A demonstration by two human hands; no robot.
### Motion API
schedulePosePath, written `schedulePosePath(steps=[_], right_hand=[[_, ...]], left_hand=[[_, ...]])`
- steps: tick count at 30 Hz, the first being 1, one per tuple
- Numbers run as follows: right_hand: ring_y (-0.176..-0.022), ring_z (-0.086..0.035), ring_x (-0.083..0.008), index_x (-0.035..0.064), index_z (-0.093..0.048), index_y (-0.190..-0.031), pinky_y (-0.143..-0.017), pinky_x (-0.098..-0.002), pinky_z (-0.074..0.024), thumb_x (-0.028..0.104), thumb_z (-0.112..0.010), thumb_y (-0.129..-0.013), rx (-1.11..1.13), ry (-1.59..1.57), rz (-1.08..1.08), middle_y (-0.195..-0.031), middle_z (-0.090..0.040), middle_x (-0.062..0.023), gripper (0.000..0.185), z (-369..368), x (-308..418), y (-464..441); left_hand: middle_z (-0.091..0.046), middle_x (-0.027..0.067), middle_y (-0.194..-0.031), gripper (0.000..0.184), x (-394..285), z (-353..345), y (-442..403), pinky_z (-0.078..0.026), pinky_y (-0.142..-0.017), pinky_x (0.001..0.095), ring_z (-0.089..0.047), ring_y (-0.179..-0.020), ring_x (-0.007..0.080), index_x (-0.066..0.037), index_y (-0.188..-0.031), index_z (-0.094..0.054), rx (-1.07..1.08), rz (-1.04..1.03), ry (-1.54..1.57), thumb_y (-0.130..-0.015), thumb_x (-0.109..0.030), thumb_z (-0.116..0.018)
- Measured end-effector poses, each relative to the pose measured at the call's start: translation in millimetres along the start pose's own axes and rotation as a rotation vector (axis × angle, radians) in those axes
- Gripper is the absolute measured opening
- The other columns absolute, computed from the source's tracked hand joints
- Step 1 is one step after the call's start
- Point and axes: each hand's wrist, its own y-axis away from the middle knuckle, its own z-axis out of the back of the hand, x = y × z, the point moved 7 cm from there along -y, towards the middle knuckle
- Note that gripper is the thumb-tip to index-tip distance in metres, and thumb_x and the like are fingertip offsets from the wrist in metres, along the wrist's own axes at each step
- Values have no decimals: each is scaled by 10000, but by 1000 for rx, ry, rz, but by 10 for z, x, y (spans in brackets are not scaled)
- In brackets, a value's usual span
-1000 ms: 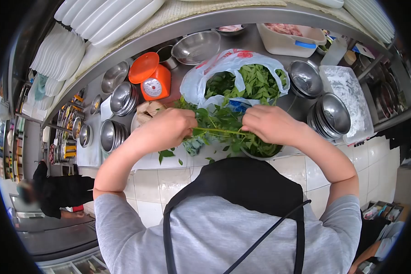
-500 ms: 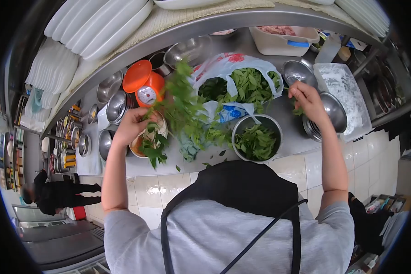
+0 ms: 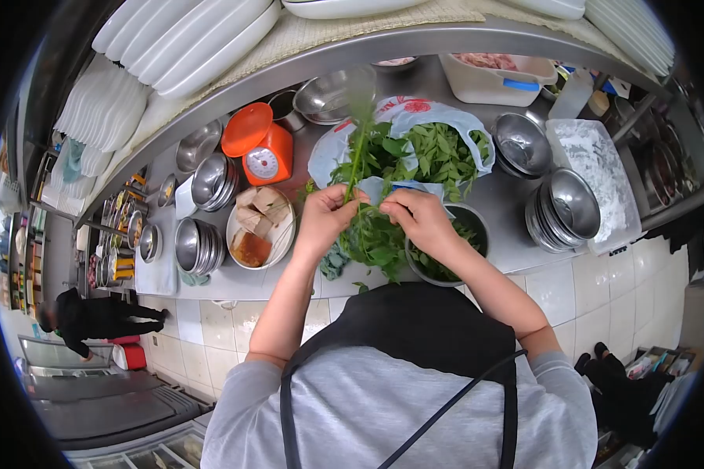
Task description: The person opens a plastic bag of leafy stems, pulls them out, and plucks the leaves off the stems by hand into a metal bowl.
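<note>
My left hand (image 3: 332, 217) is closed around a leafy green stem (image 3: 357, 160), which rises blurred toward the back of the counter. Close beside it, my right hand (image 3: 421, 220) pinches at the same greenery with its fingertips together. Green leaves (image 3: 374, 244) hang below both hands. Under my right forearm, a steel bowl (image 3: 486, 228) contains loose leaves (image 3: 438, 264) and is partly hidden. Behind my hands lies an open plastic bag (image 3: 446, 116) with red print, filled with leafy sprigs (image 3: 438, 148).
To the left are a plate (image 3: 284, 244) of pale and browned chunks, an orange scale (image 3: 270, 160) and stacked steel bowls (image 3: 211, 254). More bowls (image 3: 575, 205) and a white-dusted tray (image 3: 594, 176) stand right. A shelf edge (image 3: 414, 39) crosses above. A person (image 3: 105, 320) is far left.
My hands have come together at the middle from far apart, the left moving right with the greenery. The plate on the left is now uncovered. The view has shifted slightly.
</note>
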Motion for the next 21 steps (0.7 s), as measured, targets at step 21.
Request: schedulePosePath(steps=[21], right_hand=[[-667,-532,-367,14,-512,-783,-592,-404,-414,228,-417,-892,132,123,-68,-700,-552,-179,258,-254,-134,5]], left_hand=[[-566,-28,-659,58,265,55,-49,-242,-428,163,-377,-496,-2,-9,-811,-598,-53,-58,-155,-788,17,-551]])
